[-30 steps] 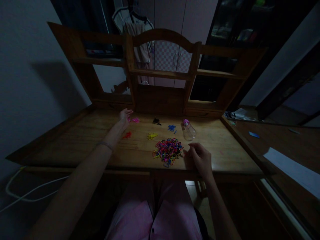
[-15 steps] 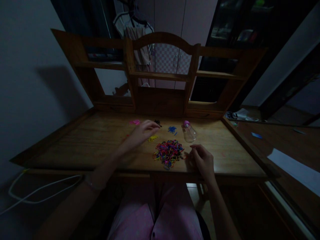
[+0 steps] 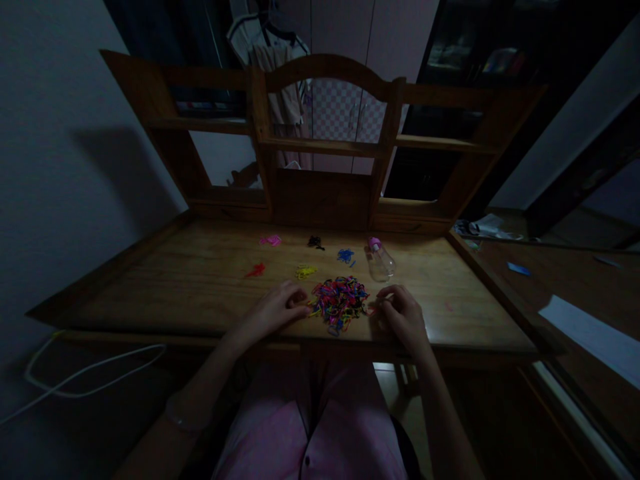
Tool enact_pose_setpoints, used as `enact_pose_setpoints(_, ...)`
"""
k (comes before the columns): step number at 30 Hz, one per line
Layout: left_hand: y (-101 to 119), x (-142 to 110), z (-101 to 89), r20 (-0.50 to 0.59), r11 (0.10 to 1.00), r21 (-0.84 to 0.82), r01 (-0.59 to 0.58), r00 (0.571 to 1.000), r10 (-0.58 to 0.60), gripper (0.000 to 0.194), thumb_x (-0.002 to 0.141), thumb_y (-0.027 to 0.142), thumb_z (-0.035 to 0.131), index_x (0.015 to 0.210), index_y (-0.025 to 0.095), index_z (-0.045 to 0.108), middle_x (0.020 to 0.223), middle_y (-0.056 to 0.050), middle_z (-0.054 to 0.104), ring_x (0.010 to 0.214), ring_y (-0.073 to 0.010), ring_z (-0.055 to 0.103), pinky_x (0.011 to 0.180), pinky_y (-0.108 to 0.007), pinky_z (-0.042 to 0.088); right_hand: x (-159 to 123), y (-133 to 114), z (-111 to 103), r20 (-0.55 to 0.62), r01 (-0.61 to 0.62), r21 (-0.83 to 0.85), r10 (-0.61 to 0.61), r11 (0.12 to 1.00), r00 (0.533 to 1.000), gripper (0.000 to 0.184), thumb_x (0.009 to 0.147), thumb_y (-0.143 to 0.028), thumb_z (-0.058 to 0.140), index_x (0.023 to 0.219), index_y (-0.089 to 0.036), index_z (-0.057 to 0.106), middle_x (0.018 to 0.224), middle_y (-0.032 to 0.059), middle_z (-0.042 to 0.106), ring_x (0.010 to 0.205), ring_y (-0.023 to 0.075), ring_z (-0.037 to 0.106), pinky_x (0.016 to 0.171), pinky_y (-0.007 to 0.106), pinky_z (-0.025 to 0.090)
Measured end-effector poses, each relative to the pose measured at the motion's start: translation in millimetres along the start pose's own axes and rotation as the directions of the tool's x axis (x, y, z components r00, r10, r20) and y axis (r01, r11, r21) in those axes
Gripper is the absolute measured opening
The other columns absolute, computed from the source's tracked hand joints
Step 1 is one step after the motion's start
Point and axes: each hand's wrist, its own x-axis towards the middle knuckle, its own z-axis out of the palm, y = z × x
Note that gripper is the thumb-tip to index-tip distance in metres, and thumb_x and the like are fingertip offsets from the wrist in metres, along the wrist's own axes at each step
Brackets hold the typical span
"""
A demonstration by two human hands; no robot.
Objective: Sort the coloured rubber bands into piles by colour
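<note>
A mixed pile of small coloured rubber bands (image 3: 340, 300) lies near the desk's front edge. At its left edge is my left hand (image 3: 280, 307), thumb and fingertips a little apart beside some yellow bands. My right hand (image 3: 403, 313) rests at the pile's right side with fingers curled and pinched together; what they hold, if anything, is too small to make out. Behind the pile lie small single-colour heaps: yellow bands (image 3: 305, 271), red bands (image 3: 257, 269), pink bands (image 3: 271, 240), black bands (image 3: 315, 243) and blue bands (image 3: 345, 255).
A clear bottle (image 3: 382, 265) with a pink cap lies behind my right hand. The wooden desk (image 3: 165, 280) has a shelf unit (image 3: 320, 150) along its back. Paper (image 3: 590, 333) lies on a brown surface at the right. A white cable (image 3: 100, 367) hangs at the left.
My left hand has come back from over the black and yellow heaps to the left edge of the pile, uncovering the red heap. My right hand stays almost in place.
</note>
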Motion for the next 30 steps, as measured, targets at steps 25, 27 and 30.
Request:
enact_pose_setpoints(25, 8, -4, 1.9, 0.036, 0.996, -0.016, 0.089, 0.995, -0.088, 0.020, 0.081, 0.034, 0.058, 0.092, 0.019, 0.065, 0.079, -0.002, 0.064, 0.072, -0.0175, 0.058, 0.063, -0.026, 0.042, -3, -9, -16, 0.360, 0.125, -0.014, -0.112, 0.992, 0.926, 0.012, 0.085, -0.020, 0.055, 0.096, -0.019, 0.060, 0.092, 0.0038, 0.064, 0.081, 0.0156, 0.059, 0.072, 0.027, 0.044)
enact_pose_setpoints(27, 14, -8, 0.0, -0.026, 0.998, -0.021, 0.065, 0.997, -0.066, 0.020, 0.084, 0.033, 0.054, 0.093, 0.019, 0.067, 0.086, -0.004, 0.064, 0.080, -0.0188, 0.059, 0.071, -0.028, 0.044, -3, -13, -16, 0.381, 0.134, -0.079, -0.094, 0.988, 0.920, 0.008, 0.088, -0.020, 0.052, 0.089, -0.019, 0.060, 0.090, 0.0047, 0.063, 0.082, 0.0164, 0.059, 0.074, 0.028, 0.044)
enact_pose_setpoints(30, 25, -14, 1.5, -0.097, 0.995, -0.097, 0.028, 0.995, -0.037, 0.021, 0.084, 0.035, 0.055, 0.086, 0.019, 0.069, 0.091, -0.005, 0.064, 0.089, -0.0203, 0.060, 0.078, -0.029, 0.046, -4, -19, -12, 0.381, 0.125, -0.202, -0.040, 0.971, 0.924, 0.013, 0.091, -0.020, 0.046, 0.083, -0.018, 0.057, 0.085, 0.0057, 0.061, 0.078, 0.0169, 0.057, 0.072, 0.029, 0.043)
